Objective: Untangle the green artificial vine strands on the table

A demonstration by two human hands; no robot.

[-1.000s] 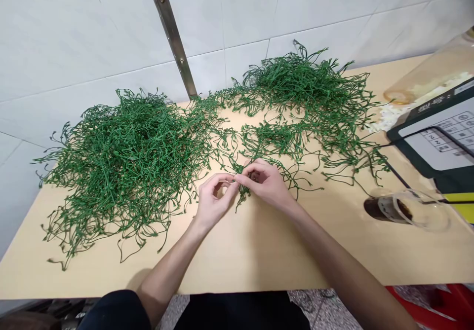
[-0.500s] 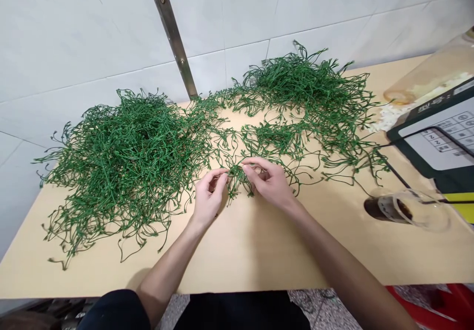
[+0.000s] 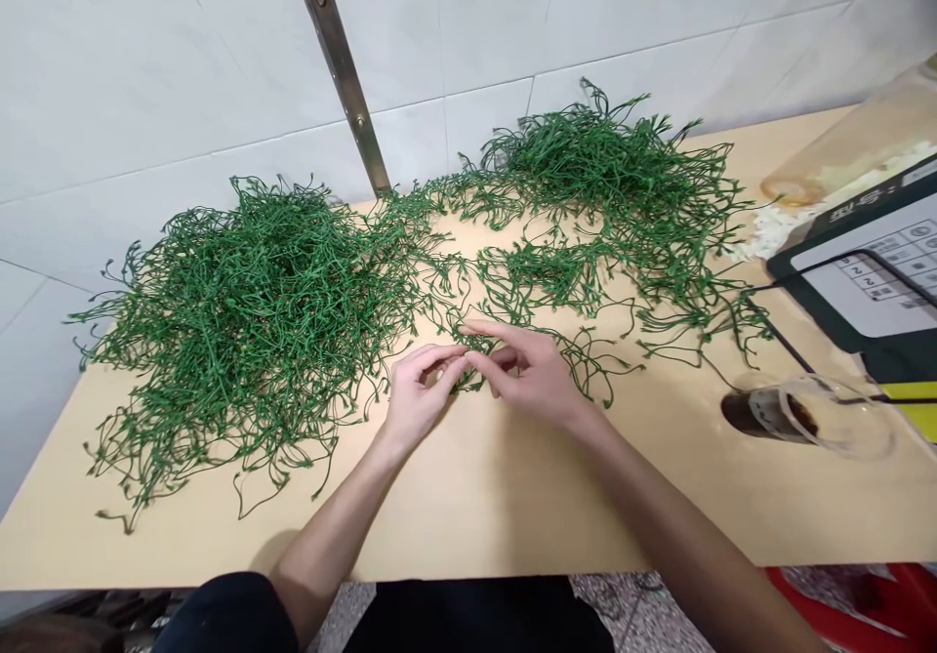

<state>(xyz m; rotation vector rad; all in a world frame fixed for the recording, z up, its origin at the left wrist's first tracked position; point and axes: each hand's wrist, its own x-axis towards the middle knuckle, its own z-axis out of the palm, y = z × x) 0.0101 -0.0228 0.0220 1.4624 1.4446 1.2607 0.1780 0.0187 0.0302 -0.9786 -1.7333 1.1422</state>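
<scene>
My left hand (image 3: 420, 394) is closed in a pinch, its thumb and index tips meeting those of my right hand (image 3: 531, 372). The right hand pinches too, thumb under the outstretched index finger. Whatever is between the fingertips is too small to make out. Thin green plastic stems (image 3: 586, 365) with small forked tips lie just behind and beside the right hand. Left of my hands spreads a large tangled heap of green stems (image 3: 270, 292). A second heap of green stems (image 3: 607, 165) lies at the back right, with a small bunch (image 3: 552, 272) in front of it.
A light wooden table (image 3: 439, 516) stands against a tiled wall with a metal bracket (image 3: 347, 87). On the right are a cup of dark liquid (image 3: 768, 412), a dark box with a label (image 3: 871, 253), a thin black frame and a clear bag (image 3: 849, 145) beside white pieces (image 3: 772, 233).
My right hand has moved slightly left, bringing its fingertips against those of my left hand. The stems that showed between the hands are now mostly covered.
</scene>
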